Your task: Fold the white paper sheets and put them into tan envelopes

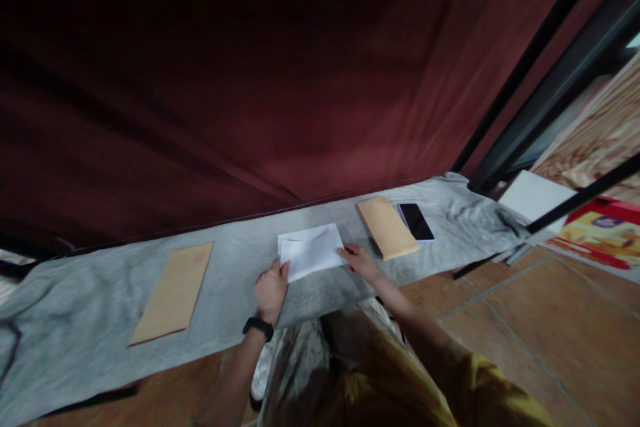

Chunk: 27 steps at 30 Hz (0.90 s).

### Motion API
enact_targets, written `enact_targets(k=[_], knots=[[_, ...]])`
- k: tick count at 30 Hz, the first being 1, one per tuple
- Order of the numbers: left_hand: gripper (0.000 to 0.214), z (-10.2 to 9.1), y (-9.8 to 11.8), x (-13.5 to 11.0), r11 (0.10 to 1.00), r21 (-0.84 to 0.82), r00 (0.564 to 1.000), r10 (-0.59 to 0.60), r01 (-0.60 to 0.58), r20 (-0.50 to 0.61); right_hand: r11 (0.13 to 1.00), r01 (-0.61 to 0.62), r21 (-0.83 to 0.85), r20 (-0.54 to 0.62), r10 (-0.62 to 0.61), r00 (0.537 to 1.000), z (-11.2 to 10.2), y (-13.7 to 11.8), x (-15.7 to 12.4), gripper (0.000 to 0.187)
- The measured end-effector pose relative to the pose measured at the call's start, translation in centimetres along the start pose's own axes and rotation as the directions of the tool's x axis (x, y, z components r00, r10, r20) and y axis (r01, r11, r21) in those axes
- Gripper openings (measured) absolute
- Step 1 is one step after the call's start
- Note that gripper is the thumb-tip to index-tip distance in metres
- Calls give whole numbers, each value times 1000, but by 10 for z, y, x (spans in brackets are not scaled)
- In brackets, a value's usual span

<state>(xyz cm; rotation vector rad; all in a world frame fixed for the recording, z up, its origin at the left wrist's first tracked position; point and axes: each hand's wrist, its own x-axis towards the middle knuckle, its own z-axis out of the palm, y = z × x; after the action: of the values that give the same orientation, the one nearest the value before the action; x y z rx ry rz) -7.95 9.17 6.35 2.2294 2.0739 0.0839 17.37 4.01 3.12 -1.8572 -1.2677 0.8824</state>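
Note:
White paper, which looks folded or layered, lies just above the grey cloth in front of me. My left hand pinches its left edge, thumb on top. At its lower right corner my right hand grips the paper between thumb and fingers. A brown envelope lies flat to the left of my left hand. Right of my right hand sits a thicker brown envelope or stack of envelopes. Whether the paper touches the cloth I cannot tell.
A smartphone with a dark screen lies beside the right envelopes. Grey cloth covers the narrow table. Behind it hangs a dark red curtain. Black poles and a red and yellow printed box stand at the right, above a tiled floor.

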Motion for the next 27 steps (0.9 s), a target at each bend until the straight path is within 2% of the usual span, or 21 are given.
enact_targets(k=[2,4,11,16,18,20,22,24,25,27], knots=[[48,1,-1,-1,1000,-9,1000,-6,6,-2,974,-38,225,74,22,997,1,1,-8,37],[48,3,-2,-1,1000,-15,1000,-5,5,-4,928,-98,359,113,61,992,2,0,-12,33],[47,9,-4,2,999,-30,1000,-19,19,-14,955,-143,261,59,132,989,3,1,-14,22],[43,14,-8,10,980,-191,998,-61,57,-15,955,-142,261,26,140,990,5,-1,-16,21],[38,16,-13,13,922,-388,999,-34,23,-20,945,-147,291,26,146,989,6,-4,-17,22],[38,18,-19,14,809,-588,1000,19,-26,-19,928,-151,340,43,145,988,7,-4,-19,24],[44,18,-29,11,718,-695,998,59,-42,0,903,-140,405,72,121,990,4,-1,-23,26],[53,15,-41,6,656,-755,988,120,-9,92,884,-98,457,112,52,992,0,4,-28,25],[56,14,-47,4,612,-790,970,173,27,168,880,-67,469,139,1,990,-3,8,-30,22],[57,10,-59,-1,544,-833,902,306,96,304,879,-13,476,195,-92,976,-9,14,-35,17]])
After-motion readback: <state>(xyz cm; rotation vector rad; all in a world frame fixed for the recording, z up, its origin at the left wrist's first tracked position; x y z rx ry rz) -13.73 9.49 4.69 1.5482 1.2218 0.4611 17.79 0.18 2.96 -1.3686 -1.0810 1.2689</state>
